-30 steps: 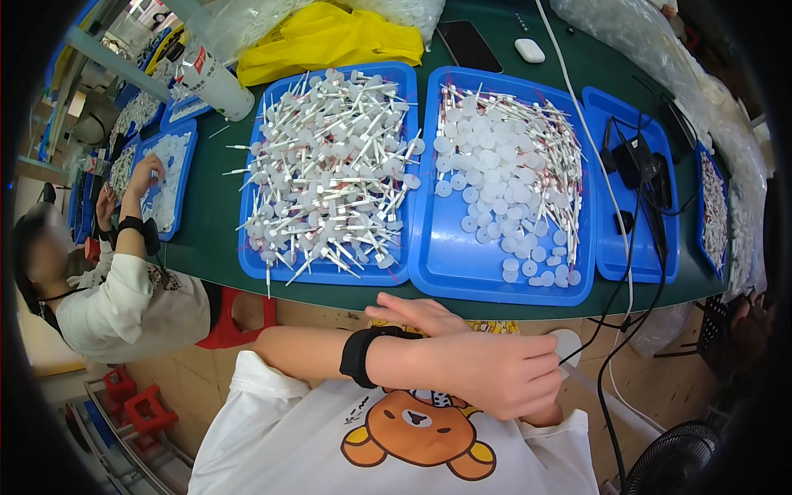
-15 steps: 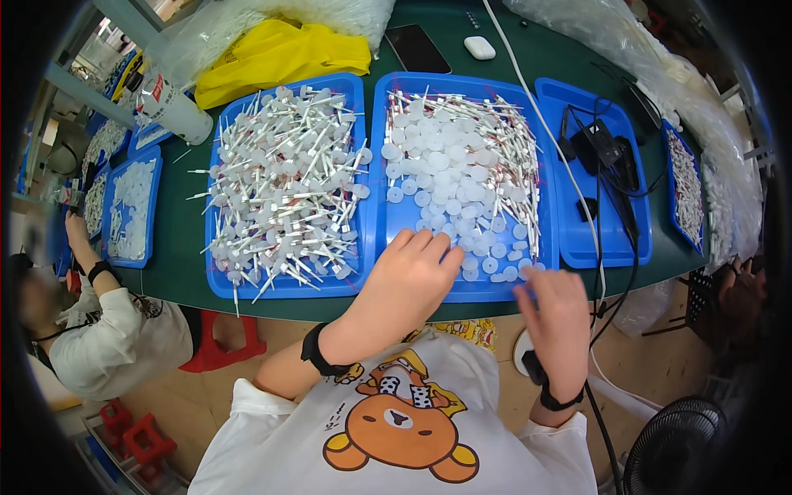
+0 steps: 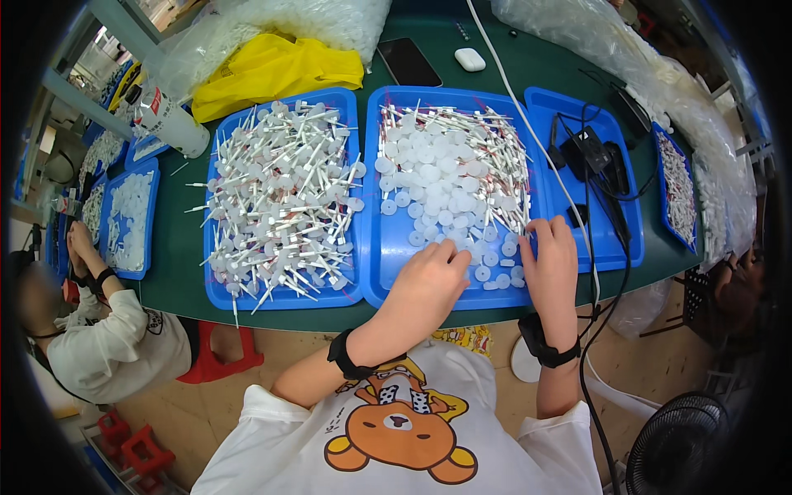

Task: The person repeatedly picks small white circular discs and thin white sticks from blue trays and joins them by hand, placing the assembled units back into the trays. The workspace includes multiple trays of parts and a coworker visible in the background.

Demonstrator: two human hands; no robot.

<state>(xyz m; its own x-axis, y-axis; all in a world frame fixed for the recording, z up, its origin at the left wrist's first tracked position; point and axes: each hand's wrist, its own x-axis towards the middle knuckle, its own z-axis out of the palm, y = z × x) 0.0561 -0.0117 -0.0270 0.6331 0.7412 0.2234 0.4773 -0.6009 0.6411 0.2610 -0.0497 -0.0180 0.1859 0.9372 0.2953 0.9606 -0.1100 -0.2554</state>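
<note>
The middle blue tray point(image 3: 373, 247) holds loose translucent white discs point(image 3: 429, 173) on its left and in the middle. Thin white sticks with reddish wires point(image 3: 505, 157) are heaped along its right side. My left hand point(image 3: 429, 280) is over the near edge of this tray, fingers bent and pressed together beside the discs; anything in them is hidden. At the tray's right edge my right hand point(image 3: 549, 260) has thumb and fingertips drawn together at the lower ends of the sticks. Whatever it pinches is too small to make out.
To the left, another blue tray point(image 3: 360, 272) is heaped with sticks bearing discs point(image 3: 280, 198). A blue tray with black adapters and cables point(image 3: 587, 153) stands right, a white cord point(image 3: 528, 124) crossing it. Behind lie a phone point(image 3: 410, 62) and yellow bag point(image 3: 280, 70). A co-worker point(image 3: 115, 330) sits left.
My right hand has moved up and forward from the tray's near right corner to the stick ends. My left hand has shifted slightly right and lower. The whole view has tilted a little.
</note>
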